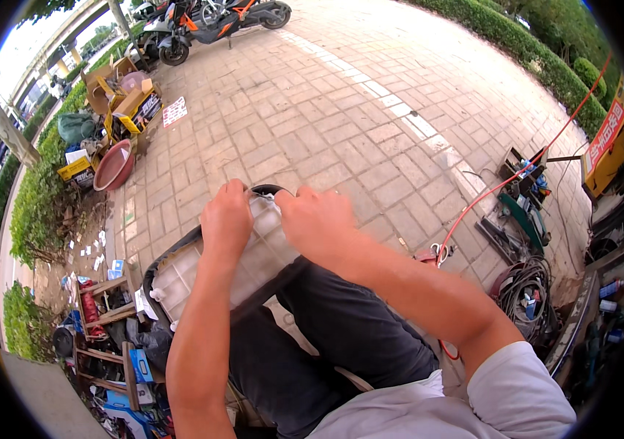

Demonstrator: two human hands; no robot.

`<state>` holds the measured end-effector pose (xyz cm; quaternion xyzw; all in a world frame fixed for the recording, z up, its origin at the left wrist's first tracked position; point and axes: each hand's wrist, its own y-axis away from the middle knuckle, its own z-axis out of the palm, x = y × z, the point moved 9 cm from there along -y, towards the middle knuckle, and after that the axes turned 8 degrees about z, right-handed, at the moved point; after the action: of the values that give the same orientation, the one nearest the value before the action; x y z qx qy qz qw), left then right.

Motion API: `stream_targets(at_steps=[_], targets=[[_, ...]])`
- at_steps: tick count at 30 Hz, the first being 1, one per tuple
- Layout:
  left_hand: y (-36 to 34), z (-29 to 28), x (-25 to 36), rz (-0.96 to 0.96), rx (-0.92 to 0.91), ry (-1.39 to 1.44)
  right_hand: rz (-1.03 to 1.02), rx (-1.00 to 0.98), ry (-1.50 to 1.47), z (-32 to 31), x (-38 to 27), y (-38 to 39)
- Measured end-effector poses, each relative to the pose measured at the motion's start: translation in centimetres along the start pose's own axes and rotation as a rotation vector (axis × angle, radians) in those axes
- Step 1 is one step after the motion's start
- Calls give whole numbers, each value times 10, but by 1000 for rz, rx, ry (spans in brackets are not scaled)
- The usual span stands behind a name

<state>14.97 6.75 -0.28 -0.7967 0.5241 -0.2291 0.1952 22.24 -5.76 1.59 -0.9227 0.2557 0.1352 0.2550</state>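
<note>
A scooter seat lies upside down across my thighs, its pale ribbed plastic base [249,276] facing up. Black seat cover [277,288] wraps over the rim of that base all round. At the far end of the seat, my left hand [226,223] is closed, gripping the cover's edge. My right hand [313,223] is closed there too, just to the right, pinching the cover. Between the hands a short stretch of black cover edge shows. The fingertips are mostly hidden behind the knuckles. A small whitish knob [157,294] sits at the seat's near left corner.
Wooden frames [107,356] and clutter lie at my left. Beyond them are a pink basin [114,165] and cardboard boxes [138,110]. A red hose [498,184] crosses the brick paving at right, near tools [524,212] and coiled cable [535,289]. Scooters [217,22] stand at the back.
</note>
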Motion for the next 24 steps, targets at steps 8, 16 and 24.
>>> stream_targets(at_steps=[8, 16, 24], targets=[[1, 0, -9, -120, 0, 43, -26, 247, -24, 20, 0, 25], [2, 7, -14, -131, -19, 59, 26, 128, -48, 34, 6, 28], [0, -5, -3, -70, 9, 167, -130, 274, -72, 14, 12, 28]])
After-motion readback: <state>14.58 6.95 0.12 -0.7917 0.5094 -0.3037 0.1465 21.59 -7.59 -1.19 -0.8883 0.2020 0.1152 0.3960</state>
